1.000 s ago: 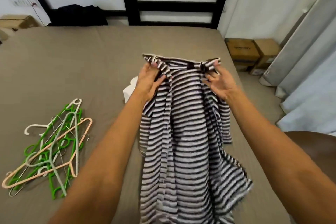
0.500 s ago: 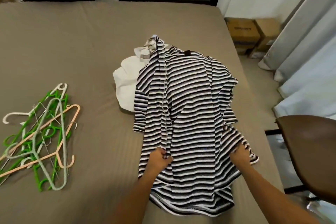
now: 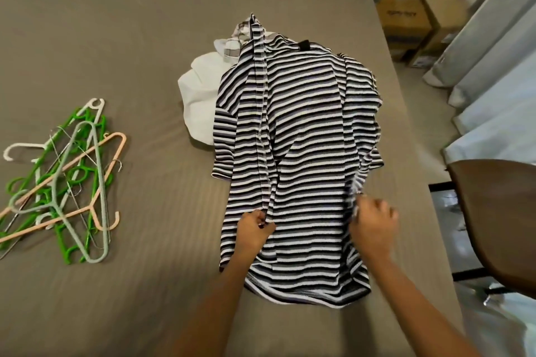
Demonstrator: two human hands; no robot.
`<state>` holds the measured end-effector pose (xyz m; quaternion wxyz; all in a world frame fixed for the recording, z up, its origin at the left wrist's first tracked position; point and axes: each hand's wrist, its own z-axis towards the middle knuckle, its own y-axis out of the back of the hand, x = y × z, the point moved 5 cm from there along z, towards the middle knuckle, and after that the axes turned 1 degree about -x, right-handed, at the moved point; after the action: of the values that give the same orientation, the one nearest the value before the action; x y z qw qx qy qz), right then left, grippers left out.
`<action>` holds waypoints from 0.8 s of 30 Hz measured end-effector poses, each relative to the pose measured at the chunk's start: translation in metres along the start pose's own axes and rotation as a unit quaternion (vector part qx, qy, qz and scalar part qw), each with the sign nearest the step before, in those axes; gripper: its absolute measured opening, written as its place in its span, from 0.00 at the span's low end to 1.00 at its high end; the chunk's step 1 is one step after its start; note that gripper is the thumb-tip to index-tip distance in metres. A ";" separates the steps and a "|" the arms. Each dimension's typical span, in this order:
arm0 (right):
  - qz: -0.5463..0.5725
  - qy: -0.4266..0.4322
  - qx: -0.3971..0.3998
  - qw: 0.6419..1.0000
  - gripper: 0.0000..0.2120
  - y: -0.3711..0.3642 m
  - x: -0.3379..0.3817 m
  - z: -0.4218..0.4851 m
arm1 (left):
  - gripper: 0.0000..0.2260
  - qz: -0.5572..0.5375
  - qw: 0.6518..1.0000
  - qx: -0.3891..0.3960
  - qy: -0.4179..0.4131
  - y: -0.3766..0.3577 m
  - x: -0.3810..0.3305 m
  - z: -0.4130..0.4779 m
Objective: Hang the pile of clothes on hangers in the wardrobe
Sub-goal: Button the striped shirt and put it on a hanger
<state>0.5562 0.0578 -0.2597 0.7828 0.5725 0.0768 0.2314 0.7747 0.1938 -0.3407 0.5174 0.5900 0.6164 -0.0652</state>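
Black-and-white striped knit shirt (image 3: pixel 304 124) lies spread on the taupe bed sheet (image 3: pixel 116 38), its top overlapping a crumpled white garment (image 3: pixel 200 95). Left hand (image 3: pixel 255 227), fingers curled, pinches a fold near the hem. Right hand (image 3: pixel 374 219), blurred, is curled on the shirt's right edge fabric. Tangled plastic hangers (image 3: pixel 63 182) lie well apart, at the left.

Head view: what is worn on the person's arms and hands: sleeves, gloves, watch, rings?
Nothing visible. Left forearm and right forearm are bare to the frame's bottom edge: no sleeves, no watch or band at either wrist. Left hand and right hand are ungloved. Rings cannot be judged; the right hand is blurred.
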 end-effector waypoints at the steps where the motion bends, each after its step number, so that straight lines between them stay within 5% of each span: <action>1: -0.011 0.082 -0.005 0.997 0.13 0.003 0.026 -0.017 | 0.10 0.009 1.000 -0.010 -0.013 0.000 0.001 -0.002; 4: 0.010 0.176 0.140 0.974 0.24 -0.019 0.074 -0.077 | 0.18 0.024 0.999 -0.024 -0.041 -0.001 -0.002 -0.012; 6: 0.091 0.121 0.335 0.930 0.28 -0.047 0.080 -0.110 | 0.18 0.012 0.999 -0.020 -0.036 0.000 -0.002 -0.019; 8: 0.224 -0.015 0.439 0.870 0.18 -0.057 0.075 -0.126 | 0.14 -0.021 0.999 -0.031 -0.033 0.000 0.001 -0.025; 11: 0.339 -0.174 0.275 0.883 0.02 -0.041 0.061 -0.112 | 0.10 -0.077 0.993 -0.091 -0.026 0.004 0.008 -0.034; 13: 0.381 -0.253 0.203 0.866 0.04 -0.036 0.054 -0.102 | 0.08 -0.103 0.985 -0.132 -0.029 0.009 0.006 -0.041; 16: 0.418 -0.305 0.216 0.828 0.08 -0.046 0.061 -0.088 | 0.15 -0.143 0.976 -0.167 0.000 0.016 0.001 -0.046; 19: 0.359 -0.287 0.248 0.853 0.16 -0.061 0.077 -0.075 | 0.16 -0.150 0.972 -0.180 -0.015 0.017 -0.005 -0.047; 24: 0.223 -0.348 0.236 0.880 0.22 -0.078 0.086 -0.054 | 0.13 0.058 0.960 -0.244 -0.125 0.019 -0.012 -0.055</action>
<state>0.6326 0.1250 -0.3381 0.5284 0.7859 -0.2778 0.1614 0.7558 0.2292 -0.2967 0.7212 0.4678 0.5090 0.0443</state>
